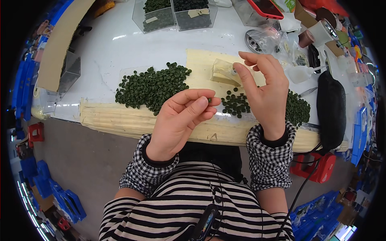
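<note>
My left hand (181,118) is closed over the near edge of the table, thumb and fingers pinching a small dark green round piece (210,100), mostly covered by the fingertips. To the right, my right hand (266,86) is raised with thumb and forefinger apart; nothing shows between them. Beside its thumb stands a pale yellowish block (225,73) with a clear wrapping. A big pile of green cup-like round pieces (150,88) lies left of my left hand. Between the hands is a smaller scatter of green pieces (236,103), and a further heap (296,108) sits right of my right wrist.
Clear bins (194,18) of green and black pieces stand at the back. Tweezers (308,91), a black pouch (331,110), a white squeeze bottle (299,73) and a round metal dish (253,42) crowd the right. Cardboard (60,44) stands at left. Pale padding (161,120) lines the front edge.
</note>
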`<move>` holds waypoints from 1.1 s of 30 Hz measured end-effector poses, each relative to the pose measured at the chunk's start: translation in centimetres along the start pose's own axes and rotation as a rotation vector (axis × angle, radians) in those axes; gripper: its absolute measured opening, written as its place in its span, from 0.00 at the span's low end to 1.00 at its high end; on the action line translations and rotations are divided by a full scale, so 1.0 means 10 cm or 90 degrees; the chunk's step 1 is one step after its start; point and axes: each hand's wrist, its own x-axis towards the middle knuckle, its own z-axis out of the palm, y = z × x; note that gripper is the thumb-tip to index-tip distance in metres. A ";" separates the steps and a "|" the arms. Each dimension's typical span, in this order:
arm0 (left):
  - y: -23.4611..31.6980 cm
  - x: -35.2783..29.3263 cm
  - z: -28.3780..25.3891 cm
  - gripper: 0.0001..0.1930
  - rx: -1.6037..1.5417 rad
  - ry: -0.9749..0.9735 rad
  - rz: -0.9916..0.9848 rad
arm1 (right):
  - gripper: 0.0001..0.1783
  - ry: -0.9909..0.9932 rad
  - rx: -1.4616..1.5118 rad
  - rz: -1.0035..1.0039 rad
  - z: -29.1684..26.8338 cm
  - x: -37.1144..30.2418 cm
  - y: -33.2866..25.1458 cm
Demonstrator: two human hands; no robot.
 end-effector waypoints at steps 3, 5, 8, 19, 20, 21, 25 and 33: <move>-0.02 -0.01 -0.01 0.14 -0.027 0.004 0.001 | 0.03 -0.021 -0.023 -0.034 0.02 0.03 0.01; -0.03 -0.01 0.00 0.13 -0.035 0.000 0.001 | 0.03 -0.022 -0.028 -0.054 0.02 0.03 0.00; -0.06 0.00 -0.02 0.13 -0.066 -0.013 -0.006 | 0.04 -0.008 -0.047 -0.050 -0.01 0.03 0.00; -0.06 0.01 -0.03 0.14 -0.095 -0.063 -0.031 | 0.04 0.076 0.223 0.023 -0.34 -0.11 -0.42; -0.05 0.00 0.00 0.14 -0.092 -0.043 -0.044 | 0.04 0.031 0.278 0.063 -0.32 -0.14 -0.43; -0.04 0.00 0.03 0.14 -0.088 -0.024 -0.057 | 0.04 0.017 0.309 0.077 -0.29 -0.15 -0.42; -0.03 0.00 0.05 0.15 -0.097 -0.022 -0.079 | 0.04 -0.045 0.411 0.108 -0.19 -0.24 -0.37; -0.06 0.01 0.03 0.16 -0.083 -0.019 -0.073 | 0.05 -0.064 0.503 0.172 -0.06 -0.27 -0.41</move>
